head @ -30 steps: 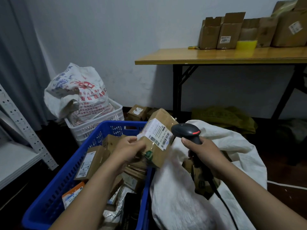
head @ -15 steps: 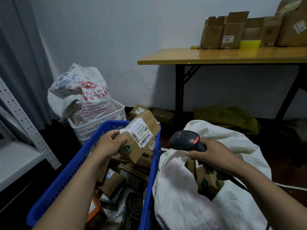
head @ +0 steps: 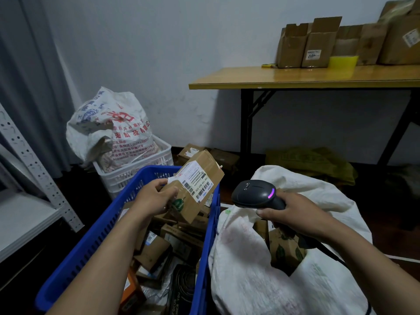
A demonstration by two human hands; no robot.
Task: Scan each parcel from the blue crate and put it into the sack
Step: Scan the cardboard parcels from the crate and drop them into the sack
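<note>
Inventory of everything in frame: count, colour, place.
blue crate: 1, blue, lower left
crate parcels: many, mostly brown, inside the blue crate
sack: 1, white, lower right
leaf-printed parcel: 1, brown, inside the sack
held parcel: 1, brown with white label, above the blue crate
scanner: 1, black, pink light lit, over the sack
white basket: 1, white, behind the blue crate
printed bag: 1, white, in the white basket
table: 1, yellow top, black legs, right
open cartons: several, brown, on the table
floor boxes: few, brown, by the wall
green bag: 1, olive, under the table
shelf rack: 1, pale grey, left edge
left hand: 1, grips the held parcel
right hand: 1, grips the scanner
</note>
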